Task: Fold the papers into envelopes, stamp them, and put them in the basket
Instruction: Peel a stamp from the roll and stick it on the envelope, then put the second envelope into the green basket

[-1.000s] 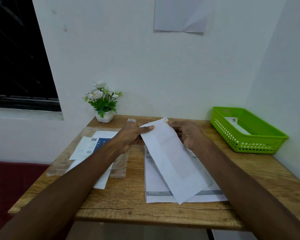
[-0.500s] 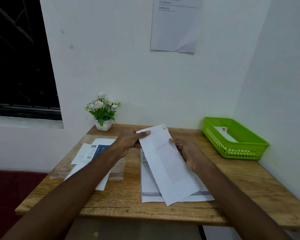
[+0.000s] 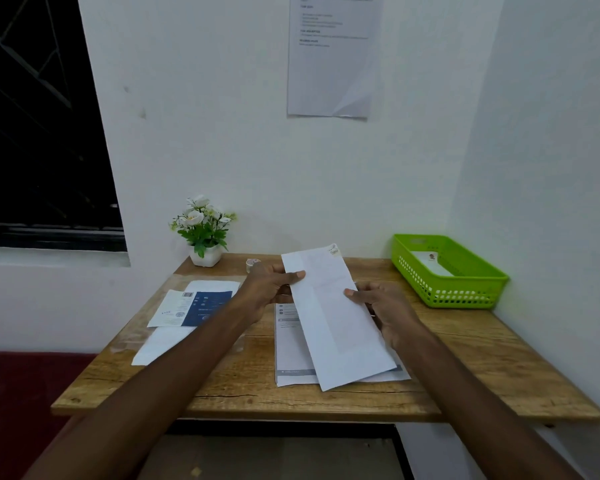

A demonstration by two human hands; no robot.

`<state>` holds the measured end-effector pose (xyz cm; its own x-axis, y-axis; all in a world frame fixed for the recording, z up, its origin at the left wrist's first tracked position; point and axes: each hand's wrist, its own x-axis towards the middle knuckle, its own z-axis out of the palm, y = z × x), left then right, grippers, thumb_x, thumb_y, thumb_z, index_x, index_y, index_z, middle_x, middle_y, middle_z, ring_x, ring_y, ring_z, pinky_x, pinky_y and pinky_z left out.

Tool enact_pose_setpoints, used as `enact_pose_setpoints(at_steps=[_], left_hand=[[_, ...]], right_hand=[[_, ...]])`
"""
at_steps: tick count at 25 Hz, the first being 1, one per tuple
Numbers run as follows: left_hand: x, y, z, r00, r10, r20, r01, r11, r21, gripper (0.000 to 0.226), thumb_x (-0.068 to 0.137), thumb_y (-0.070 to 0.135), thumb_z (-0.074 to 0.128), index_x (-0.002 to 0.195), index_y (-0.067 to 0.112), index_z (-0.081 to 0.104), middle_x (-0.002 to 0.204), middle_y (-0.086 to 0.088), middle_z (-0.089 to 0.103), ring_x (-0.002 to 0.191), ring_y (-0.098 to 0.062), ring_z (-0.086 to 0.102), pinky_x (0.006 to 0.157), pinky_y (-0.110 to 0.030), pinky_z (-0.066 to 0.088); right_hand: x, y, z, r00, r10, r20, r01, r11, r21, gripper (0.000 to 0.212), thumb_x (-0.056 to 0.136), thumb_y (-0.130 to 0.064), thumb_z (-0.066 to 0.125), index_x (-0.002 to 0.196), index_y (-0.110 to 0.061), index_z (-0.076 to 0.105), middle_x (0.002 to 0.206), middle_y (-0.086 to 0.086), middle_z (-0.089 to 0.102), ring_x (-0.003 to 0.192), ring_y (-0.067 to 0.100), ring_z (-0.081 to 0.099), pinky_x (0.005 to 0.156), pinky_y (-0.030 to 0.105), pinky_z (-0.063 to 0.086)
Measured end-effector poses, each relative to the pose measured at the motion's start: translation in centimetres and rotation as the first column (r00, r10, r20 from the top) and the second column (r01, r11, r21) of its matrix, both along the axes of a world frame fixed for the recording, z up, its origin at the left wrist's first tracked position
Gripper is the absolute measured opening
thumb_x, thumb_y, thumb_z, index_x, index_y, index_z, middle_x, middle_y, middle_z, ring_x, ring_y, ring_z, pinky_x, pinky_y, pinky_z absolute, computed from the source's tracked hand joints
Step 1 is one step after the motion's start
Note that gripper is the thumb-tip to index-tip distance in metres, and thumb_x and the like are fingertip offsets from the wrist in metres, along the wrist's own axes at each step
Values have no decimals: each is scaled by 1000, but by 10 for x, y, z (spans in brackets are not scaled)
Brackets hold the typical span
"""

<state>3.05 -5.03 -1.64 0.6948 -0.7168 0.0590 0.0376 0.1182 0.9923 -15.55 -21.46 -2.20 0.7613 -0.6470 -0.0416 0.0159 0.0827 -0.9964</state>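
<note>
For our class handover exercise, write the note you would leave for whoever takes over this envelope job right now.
Left hand: grips the left edge of the folded envelope, thumb on top.
Right hand: grips its right edge.
The envelope is held tilted over the printed sheets lying on the table; a small stamp sits at its far corner.
Green basket, far right of the table, already holds one stamped envelope.
A small roll, perhaps the stamps, stands near the flower pot.
Done: this envelope is folded and stamped.
Left: put it in the basket, then fold and stamp the sheets.
</note>
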Motion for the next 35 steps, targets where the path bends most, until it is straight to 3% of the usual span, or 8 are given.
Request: enact_pose_setpoints(at_steps=[4,9,15,21,24,27,31,35], left_hand=[[-11,-8,10,996,38,-77,-44,996,-76,31,86,10,81,112,-5,73,106,-18,79,94,-30,78,70,-34,65],[-28,-27,21,993,44,-107,-58,990,-132,28,85,10,82,107,-6,74,100,-18,80,84,-27,79,68,-32,65],[-50,-74,33,988,60,-142,-76,991,-113,33,77,0,87,105,-12,72,93,-18,80,78,-26,80,62,-30,63],[-62,-152,46,983,39,-177,-49,997,-52,39,75,-9,86,109,-14,68,98,-19,77,76,-25,77,60,-30,63],[-65,-198,58,988,24,-155,-29,999,-31,35,74,-9,86,103,-15,69,105,-23,76,81,-28,77,66,-35,65],[-63,-244,67,993,6,-114,-4,1000,21,38,73,-9,88,104,-18,69,105,-25,76,81,-29,77,68,-35,66],[-53,-290,72,998,49,-29,-45,991,128,33,73,-10,87,98,-13,66,97,-26,72,65,-24,70,54,-27,62],[-48,-325,70,992,64,112,-91,961,260,27,73,-9,87,74,-5,61,70,-20,72,53,-21,71,34,-20,46]], right_hand=[[-20,-4,-1,998,49,-51,-50,999,-16,35,75,-14,88,106,-3,76,104,13,80,96,30,78,86,43,62],[-45,-10,10,994,-104,27,103,994,23,37,71,0,89,100,12,69,94,26,78,79,37,77,70,52,65],[-61,-37,37,959,-275,73,277,960,-27,16,75,6,84,78,4,69,78,21,75,56,25,72,52,34,61],[-82,-93,54,933,-360,-30,356,931,-82,27,71,11,84,89,19,66,94,31,72,81,43,73,75,53,61],[-90,-128,71,886,-460,-53,443,876,-190,27,64,13,84,87,16,69,85,24,69,70,33,67,64,39,54],[-88,-170,86,812,-583,-41,536,771,-344,23,69,12,78,91,14,74,85,20,71,78,32,67,72,40,55],[-73,-216,88,783,-617,-79,538,735,-412,14,85,8,67,99,6,69,85,13,66,80,25,63,65,29,48],[-64,-250,69,724,-654,-218,474,702,-531,28,91,-1,58,119,1,61,109,18,61,102,34,65,81,35,55]])
